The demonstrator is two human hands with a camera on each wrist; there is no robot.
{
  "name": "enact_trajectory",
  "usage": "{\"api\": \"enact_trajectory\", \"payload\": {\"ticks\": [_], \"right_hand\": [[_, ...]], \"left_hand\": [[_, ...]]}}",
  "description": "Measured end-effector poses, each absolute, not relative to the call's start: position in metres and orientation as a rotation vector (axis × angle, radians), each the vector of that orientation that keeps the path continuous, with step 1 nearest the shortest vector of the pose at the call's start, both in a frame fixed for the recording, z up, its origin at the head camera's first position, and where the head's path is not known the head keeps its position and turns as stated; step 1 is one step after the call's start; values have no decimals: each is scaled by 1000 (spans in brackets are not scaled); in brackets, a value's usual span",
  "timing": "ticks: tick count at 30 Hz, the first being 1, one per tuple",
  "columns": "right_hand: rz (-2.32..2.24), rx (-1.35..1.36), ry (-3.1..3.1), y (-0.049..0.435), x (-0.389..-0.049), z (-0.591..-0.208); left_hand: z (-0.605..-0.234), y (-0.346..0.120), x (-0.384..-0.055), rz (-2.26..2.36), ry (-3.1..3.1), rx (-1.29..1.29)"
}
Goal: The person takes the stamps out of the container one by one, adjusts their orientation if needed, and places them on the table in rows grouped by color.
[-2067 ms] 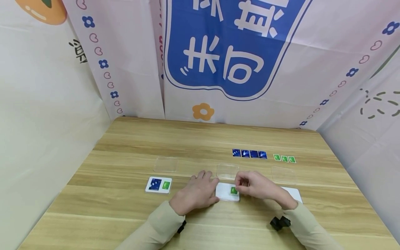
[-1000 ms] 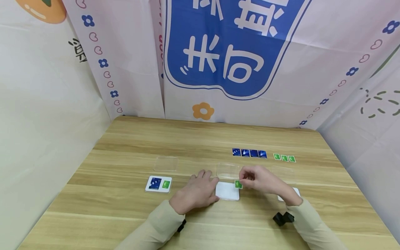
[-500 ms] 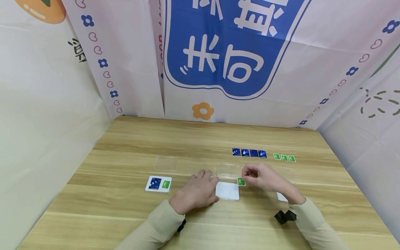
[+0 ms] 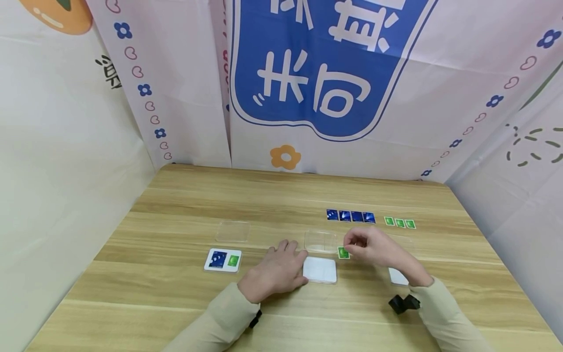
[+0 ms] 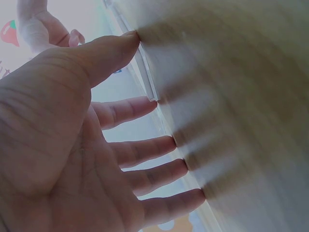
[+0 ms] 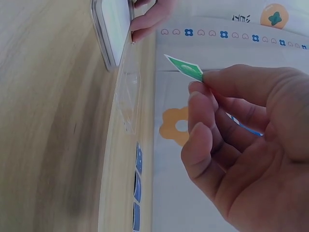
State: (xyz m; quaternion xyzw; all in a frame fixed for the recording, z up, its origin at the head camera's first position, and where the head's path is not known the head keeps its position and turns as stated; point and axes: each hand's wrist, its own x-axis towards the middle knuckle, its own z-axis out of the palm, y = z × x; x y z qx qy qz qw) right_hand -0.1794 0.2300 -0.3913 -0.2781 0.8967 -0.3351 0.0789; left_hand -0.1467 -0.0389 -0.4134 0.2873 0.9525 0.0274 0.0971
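My right hand pinches a small green stamp by one edge between thumb and forefinger; the right wrist view shows the stamp tilted, off the table. Just below and left of it lies a flat white rectangular case with a bare white face. My left hand rests on the table with its fingers spread and fairly straight. Its thumb and forefinger touch that case's left edge, as the left wrist view shows at the case's side.
A similar case bearing one blue and one green stamp lies left. Another white case is partly under my right forearm. Clear plastic covers lie behind the cases. Several blue stamps and green stamps line up farther back.
The green stamp was over the middle white case's right part; my right hand has drawn it up and right, off the case. My left hand has stayed in place.
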Motion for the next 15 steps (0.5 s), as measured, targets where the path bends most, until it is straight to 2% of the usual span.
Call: {"api": "enact_trajectory", "payload": {"ticks": [15], "right_hand": [[-1057, -743, 2666, 245, -181, -384]], "left_hand": [[-414, -39, -146, 77, 2819, 845]]}}
